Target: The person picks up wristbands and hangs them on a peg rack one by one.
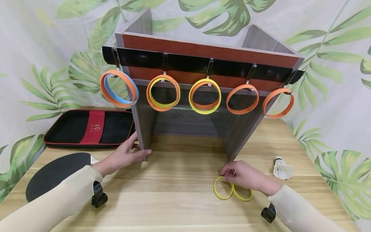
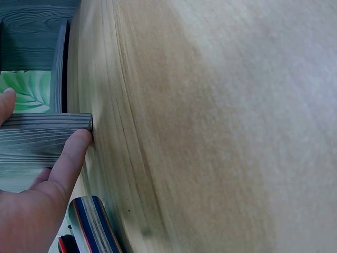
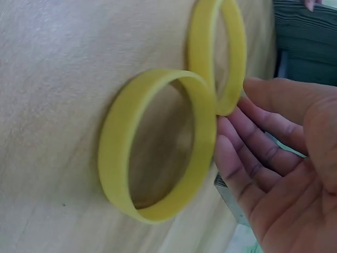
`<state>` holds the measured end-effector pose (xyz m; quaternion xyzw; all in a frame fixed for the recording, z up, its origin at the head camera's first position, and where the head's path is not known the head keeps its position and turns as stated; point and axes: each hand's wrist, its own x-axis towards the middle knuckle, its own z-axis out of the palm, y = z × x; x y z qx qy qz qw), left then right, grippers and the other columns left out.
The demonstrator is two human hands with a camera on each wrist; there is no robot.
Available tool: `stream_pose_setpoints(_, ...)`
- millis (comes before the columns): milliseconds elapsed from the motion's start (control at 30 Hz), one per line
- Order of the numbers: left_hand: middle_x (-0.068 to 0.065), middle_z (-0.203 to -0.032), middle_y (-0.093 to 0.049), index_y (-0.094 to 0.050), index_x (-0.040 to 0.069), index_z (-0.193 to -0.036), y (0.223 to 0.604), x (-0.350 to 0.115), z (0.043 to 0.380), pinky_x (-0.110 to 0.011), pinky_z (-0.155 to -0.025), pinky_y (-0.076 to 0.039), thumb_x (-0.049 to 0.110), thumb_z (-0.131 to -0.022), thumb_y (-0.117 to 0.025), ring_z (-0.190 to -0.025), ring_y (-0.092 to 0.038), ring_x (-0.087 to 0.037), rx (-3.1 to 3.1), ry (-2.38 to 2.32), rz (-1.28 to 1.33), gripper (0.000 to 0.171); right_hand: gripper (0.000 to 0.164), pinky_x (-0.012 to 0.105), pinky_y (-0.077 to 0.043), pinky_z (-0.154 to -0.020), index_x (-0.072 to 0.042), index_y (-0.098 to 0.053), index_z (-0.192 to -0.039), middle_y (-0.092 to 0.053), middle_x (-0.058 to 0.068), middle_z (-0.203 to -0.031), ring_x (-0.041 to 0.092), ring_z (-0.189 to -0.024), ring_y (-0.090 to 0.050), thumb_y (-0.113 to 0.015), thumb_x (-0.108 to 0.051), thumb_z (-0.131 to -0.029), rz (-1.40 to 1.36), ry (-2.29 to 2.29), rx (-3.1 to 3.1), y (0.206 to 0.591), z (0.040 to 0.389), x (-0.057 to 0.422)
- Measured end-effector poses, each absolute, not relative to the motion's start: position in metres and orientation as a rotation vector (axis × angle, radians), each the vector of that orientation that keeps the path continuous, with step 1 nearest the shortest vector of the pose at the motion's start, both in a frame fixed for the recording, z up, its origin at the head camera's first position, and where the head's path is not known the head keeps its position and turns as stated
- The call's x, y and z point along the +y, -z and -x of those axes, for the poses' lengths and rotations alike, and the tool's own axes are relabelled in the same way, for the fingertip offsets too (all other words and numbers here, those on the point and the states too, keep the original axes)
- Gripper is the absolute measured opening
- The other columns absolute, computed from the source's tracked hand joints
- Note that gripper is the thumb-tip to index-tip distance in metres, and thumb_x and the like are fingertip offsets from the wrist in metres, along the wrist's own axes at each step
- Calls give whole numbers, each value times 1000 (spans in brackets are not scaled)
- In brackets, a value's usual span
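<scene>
My left hand (image 1: 124, 155) grips the front edge of the left side panel (image 1: 141, 129) of a grey wood-grain stand, thumb inside and fingers outside. In the left wrist view, the index finger (image 2: 71, 158) lies along that panel near its bottom end. Beside the stand's right leg, my right hand (image 1: 246, 175) is at two yellow silicone wristbands on the table. The right wrist view shows its loosely bent fingers touching the nearer wristband (image 3: 117, 153), with the thumb beside the farther wristband (image 3: 200, 47). No clear pinch shows.
Several hooks on a black strip (image 1: 185, 62) carry hanging wristbands: orange (image 1: 103, 88), blue (image 1: 137, 94) and yellow (image 1: 204, 112). A table-tennis paddle (image 1: 58, 174) and black-red case (image 1: 66, 127) lie at left. A shuttlecock (image 1: 282, 169) lies at right on the wooden table (image 1: 162, 206).
</scene>
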<state>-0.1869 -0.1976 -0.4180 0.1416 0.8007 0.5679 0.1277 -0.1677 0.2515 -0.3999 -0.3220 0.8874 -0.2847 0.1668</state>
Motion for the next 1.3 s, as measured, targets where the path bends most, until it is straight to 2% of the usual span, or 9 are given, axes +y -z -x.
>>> stream_pose_setpoints(167,-22,-169,-23,-9,37,-168,418,-197,187,-34,-85,-62,21,-102,-69,-135,-46,-50,2340,-1645,-416,91,3,20,-54,-68,-8,-75,-98,-73,-2,-85,-5,-76,-57,-74,-7,-96,947,758,2550,406,168,248)
stream_pose_setpoints(300,-22,-170,-22,-9,37,-169,419,-197,186,-34,-86,-62,21,-102,-69,-135,-46,-50,2341,-1642,-422,91,6,19,-51,-65,-10,-75,-94,-72,-1,-82,-6,-73,-55,-73,-5,-96,950,738,2548,405,168,247)
stream_pose_setpoints(700,-21,-169,-23,-10,37,-168,418,-197,187,-34,-84,-61,20,-102,-69,-131,-47,-47,2342,-1651,-448,90,6,20,-51,-66,-9,-72,-97,-75,3,-87,-4,-75,-57,-67,-6,-100,948,778,2495,390,173,254)
stream_pose_setpoints(767,-22,-169,-23,-10,37,-168,418,-197,187,-34,-85,-61,20,-102,-69,-132,-47,-47,2338,-1652,-446,90,4,20,-52,-64,-6,-72,-100,-75,6,-87,-3,-74,-58,-68,-7,-100,935,833,2453,388,173,255)
stream_pose_setpoints(867,-22,-169,-22,-9,37,-168,418,-197,187,-36,-85,-62,20,-103,-69,-133,-47,-48,2334,-1652,-434,91,13,25,-58,-66,2,-71,-108,-75,14,-91,3,-75,-64,-67,-8,-100,860,951,2346,383,173,256)
stream_pose_setpoints(967,-23,-170,-21,-9,37,-169,418,-197,187,-37,-85,-63,20,-103,-69,-133,-47,-49,2334,-1648,-421,91,25,29,-63,-73,10,-69,-116,-75,23,-98,8,-81,-71,-66,-9,-102,790,1053,2243,376,173,258)
stream_pose_setpoints(1067,-23,-170,-20,-8,38,-169,418,-197,187,-37,-86,-63,20,-103,-69,-133,-47,-49,2337,-1645,-425,91,28,31,-64,-79,14,-66,-120,-73,28,-103,9,-85,-73,-64,-9,-103,764,1110,2170,366,175,260)
stream_pose_setpoints(1167,-22,-171,-19,-8,38,-168,418,-197,187,-38,-86,-63,20,-103,-69,-134,-46,-49,2335,-1647,-432,91,26,32,-64,-81,13,-64,-119,-72,23,-103,7,-86,-73,-63,-9,-104,773,1151,2115,352,176,261)
stream_pose_setpoints(1300,-22,-170,-19,-8,38,-168,418,-197,187,-39,-88,-63,21,-103,-68,-135,-45,-49,2318,-1656,-430,91,24,30,-63,-83,9,-64,-117,-73,10,-100,9,-88,-73,-64,-12,-105,788,1193,2112,330,174,260)
